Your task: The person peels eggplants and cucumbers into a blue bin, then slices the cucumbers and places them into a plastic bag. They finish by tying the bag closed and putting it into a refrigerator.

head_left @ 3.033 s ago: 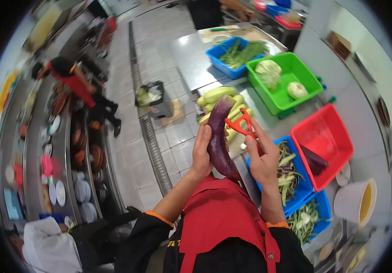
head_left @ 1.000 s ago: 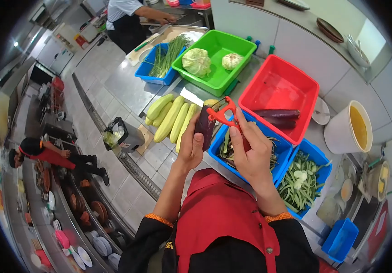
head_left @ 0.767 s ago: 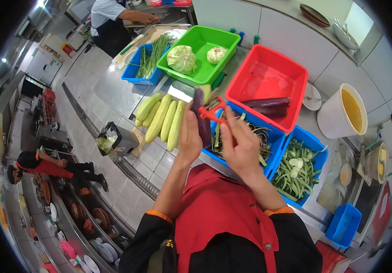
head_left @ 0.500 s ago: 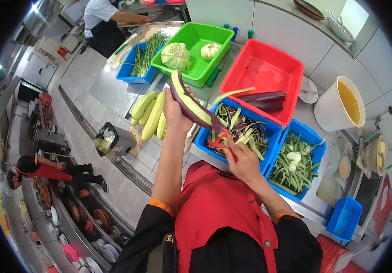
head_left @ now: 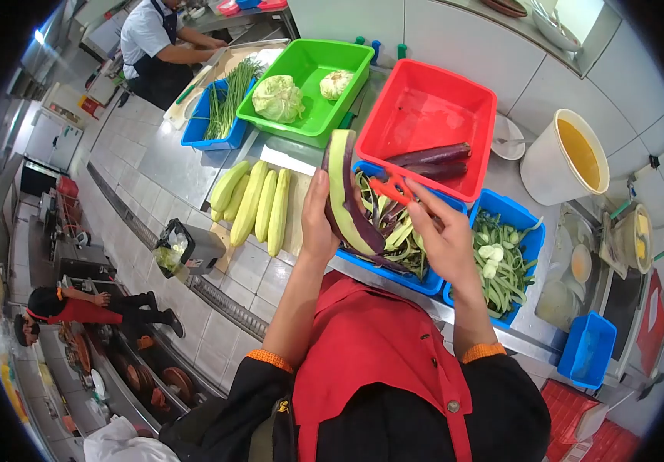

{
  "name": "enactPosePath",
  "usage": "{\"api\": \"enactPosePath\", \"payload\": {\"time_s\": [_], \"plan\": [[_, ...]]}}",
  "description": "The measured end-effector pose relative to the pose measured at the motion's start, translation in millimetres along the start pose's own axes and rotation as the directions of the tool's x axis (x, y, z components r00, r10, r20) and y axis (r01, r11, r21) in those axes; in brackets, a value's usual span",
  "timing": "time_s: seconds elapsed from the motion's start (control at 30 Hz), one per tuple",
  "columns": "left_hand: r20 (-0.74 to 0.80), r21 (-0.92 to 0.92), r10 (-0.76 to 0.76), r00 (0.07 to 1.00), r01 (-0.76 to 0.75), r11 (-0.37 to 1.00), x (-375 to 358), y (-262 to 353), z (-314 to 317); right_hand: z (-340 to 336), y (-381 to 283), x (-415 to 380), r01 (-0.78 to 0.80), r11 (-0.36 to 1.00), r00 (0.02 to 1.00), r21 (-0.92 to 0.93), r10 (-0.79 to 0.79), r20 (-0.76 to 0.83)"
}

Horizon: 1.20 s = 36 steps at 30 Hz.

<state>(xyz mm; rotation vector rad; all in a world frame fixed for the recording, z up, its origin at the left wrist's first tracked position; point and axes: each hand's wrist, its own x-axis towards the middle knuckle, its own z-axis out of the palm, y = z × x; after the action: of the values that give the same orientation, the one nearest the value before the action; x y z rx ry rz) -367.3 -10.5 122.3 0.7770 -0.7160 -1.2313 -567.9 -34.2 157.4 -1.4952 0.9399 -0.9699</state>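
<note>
My left hand (head_left: 319, 219) grips a partly peeled eggplant (head_left: 342, 192), held nearly upright, with pale bared strips between purple skin. My right hand (head_left: 443, 231) is closed on a red peeler (head_left: 393, 187), just right of the eggplant and apart from it. Below both lies a blue basin (head_left: 436, 286) filled with purple and green peelings (head_left: 401, 239). Several peeled eggplants (head_left: 250, 202) rest on a cutting board (head_left: 295, 204) to the left. Unpeeled purple eggplants (head_left: 432, 160) lie in a red basin (head_left: 393, 96) behind the peelings.
A green basin (head_left: 312, 58) holds cabbage and cauliflower; a blue basin of long greens (head_left: 228, 100) adjoins it. On the right stand cut green vegetables (head_left: 505, 266) and a bucket of yellow liquid (head_left: 578, 158). A bin (head_left: 193, 246) is on the floor. Two people (head_left: 155, 50) (head_left: 78, 302) are nearby.
The eggplant has swung from a slant to nearly upright and moved right. The peeler has come off its lower end and risen. The view has shifted slightly.
</note>
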Motion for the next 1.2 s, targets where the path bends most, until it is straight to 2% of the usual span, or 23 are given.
{"api": "enactPosePath", "payload": {"time_s": [0.1, 0.13, 0.23, 0.27, 0.37, 0.43, 0.53, 0.63, 0.67, 0.7, 0.73, 0.77, 0.8, 0.9, 0.97, 1.03, 1.1, 1.2], "plan": [[-0.038, 0.169, 0.073, 0.997, -0.066, 0.983, -7, -3, 7, 22, -19, 13, 0.270, 0.945, 0.950, -0.187, -0.292, -0.107], [-0.054, 0.218, 0.112, 0.992, -0.097, 0.971, -9, -2, 12, 27, -23, 17, 0.303, 0.925, 0.935, -0.228, -0.335, -0.117], [-0.032, 0.176, 0.127, 0.991, -0.120, 0.977, -15, 2, 12, 40, -27, 24, 0.396, 0.866, 0.885, -0.304, -0.449, -0.127], [-0.032, 0.161, 0.127, 0.991, -0.120, 0.980, -16, 3, 9, 44, -27, 24, 0.387, 0.869, 0.885, -0.308, -0.444, -0.138], [-0.075, 0.335, 0.219, 0.973, -0.183, 0.924, -13, 2, 4, 52, -30, 21, 0.362, 0.879, 0.893, -0.311, -0.423, -0.155], [-0.051, 0.289, 0.225, 0.973, -0.201, 0.936, -16, 5, 6, 54, -32, 20, 0.344, 0.891, 0.904, -0.296, -0.400, -0.153], [-0.070, 0.241, 0.256, 0.964, -0.233, 0.942, -16, 11, 15, 61, -23, 21, 0.414, 0.852, 0.856, -0.320, -0.484, -0.183], [-0.162, 0.173, 0.257, 0.953, -0.229, 0.958, -5, 13, 8, 63, -13, 15, 0.473, 0.769, 0.842, -0.429, -0.539, -0.038], [-0.196, 0.145, 0.250, 0.948, -0.224, 0.964, 1, 15, 2, 63, -9, 7, 0.468, 0.763, 0.856, -0.446, -0.517, 0.013], [-0.232, -0.030, 0.138, 0.963, -0.149, 0.988, 4, 25, 0, 62, -5, -3, 0.467, 0.753, 0.865, -0.464, -0.497, 0.065], [-0.134, -0.027, 0.132, 0.982, -0.137, 0.990, 7, 32, -13, 59, -1, -10, 0.474, 0.737, 0.869, -0.482, -0.480, 0.120], [-0.219, -0.053, 0.138, 0.966, -0.153, 0.987, 12, 32, -15, 52, 7, -15, 0.464, 0.738, 0.881, -0.491, -0.443, 0.166], [-0.302, -0.077, 0.139, 0.943, -0.169, 0.983, 15, 37, -10, 42, 18, -20, 0.437, 0.745, 0.899, -0.503, -0.383, 0.214], [-0.369, -0.298, 0.064, 0.927, -0.184, 0.937, 28, 37, -29, 8, 60, -26, 0.337, 0.757, 0.927, -0.560, -0.162, 0.339], [-0.358, -0.308, 0.026, 0.933, -0.144, 0.941, 28, 45, -30, -13, 82, -25, 0.236, 0.753, 0.917, -0.614, 0.036, 0.397], [-0.312, -0.306, -0.010, 0.950, -0.090, 0.948, 24, 44, -30, -27, 76, -23, 0.030, 0.843, 0.930, -0.538, 0.173, 0.324], [-0.284, -0.212, -0.002, 0.959, -0.060, 0.975, 17, 40, -18, -34, 61, -17, -0.157, 0.888, 0.920, -0.433, 0.291, 0.262], [-0.160, -0.146, -0.005, 0.987, -0.019, 0.989, 7, 26, -7, -17, 29, -12, -0.047, 0.975, 0.991, -0.219, 0.073, 0.109]]}}
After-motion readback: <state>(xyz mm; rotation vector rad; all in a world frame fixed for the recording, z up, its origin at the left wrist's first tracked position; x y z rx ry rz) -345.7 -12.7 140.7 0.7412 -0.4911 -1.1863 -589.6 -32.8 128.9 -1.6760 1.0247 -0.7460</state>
